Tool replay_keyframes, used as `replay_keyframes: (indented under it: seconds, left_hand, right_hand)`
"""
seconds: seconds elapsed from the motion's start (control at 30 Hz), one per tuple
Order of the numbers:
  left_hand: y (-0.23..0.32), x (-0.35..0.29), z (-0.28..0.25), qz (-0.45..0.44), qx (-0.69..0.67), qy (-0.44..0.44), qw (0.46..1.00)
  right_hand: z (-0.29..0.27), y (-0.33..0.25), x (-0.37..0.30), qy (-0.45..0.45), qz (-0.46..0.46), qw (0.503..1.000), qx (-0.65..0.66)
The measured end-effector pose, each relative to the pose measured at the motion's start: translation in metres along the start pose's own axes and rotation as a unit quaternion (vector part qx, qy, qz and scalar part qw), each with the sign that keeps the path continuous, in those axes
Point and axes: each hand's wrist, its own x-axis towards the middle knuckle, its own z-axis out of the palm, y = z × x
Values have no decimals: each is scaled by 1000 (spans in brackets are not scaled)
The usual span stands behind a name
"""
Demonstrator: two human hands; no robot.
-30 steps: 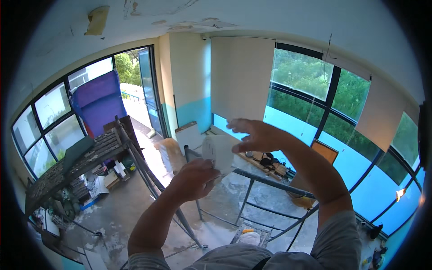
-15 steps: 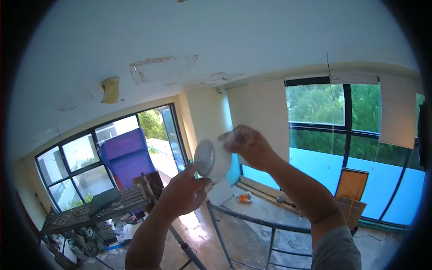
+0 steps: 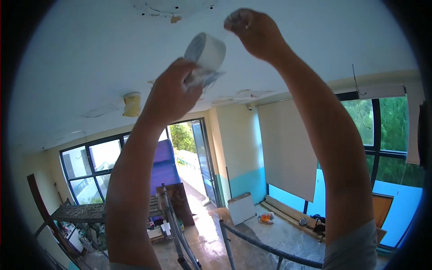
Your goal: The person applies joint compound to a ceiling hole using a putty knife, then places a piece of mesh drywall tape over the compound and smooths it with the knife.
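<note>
1. Holds one white roll [image 3: 213, 51], probably tape, in the left hand [image 3: 173, 90], with the left fingers [image 3: 183, 65] clamped on its lower side; shows it tilted, just above those fingers and apart from the right fingers [image 3: 234, 20].
2. Holds the right hand [image 3: 261, 33] higher than the left, fingers curled inward; cannot tell whether pinched together on something thin or slightly apart.
3. Seems gripped low to leave the outer band uncovered on the side toward the right fingers; perhaps held up high for a clear look at both hands.
4. Shows one blurred greyish flat thing [image 3: 209, 78] at the left fingers, just under the roll; cannot tell its kind, nor whether gripped too.
5. Counts three dark holes [image 3: 177, 7] in the ceiling [image 3: 103, 49], beyond the left fingers, plus one yellow piece [image 3: 132, 105] hanging lower and to their left.
6. Counts, well below the fingers, one leaning white board [image 3: 241, 210], one orange thing [image 3: 266, 218] on the floor, one curved metal rail [image 3: 270, 249] and one purple sheet [image 3: 163, 170]; counts two pale blinds [image 3: 288, 148] below and right of the right fingers.
</note>
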Motion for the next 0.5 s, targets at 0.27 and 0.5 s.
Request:
replay_keyframes:
  seconds: [0.27, 0.5]
  left_hand:
    - [3, 75, 13, -41, 73, 68, 994]
    - [22, 95, 9, -111, 66, 46, 991]
  right_hand:
    - [-17, 4, 69, 137, -123, 980, -78]
    - [-26, 5, 85, 165, -199, 960, -102]
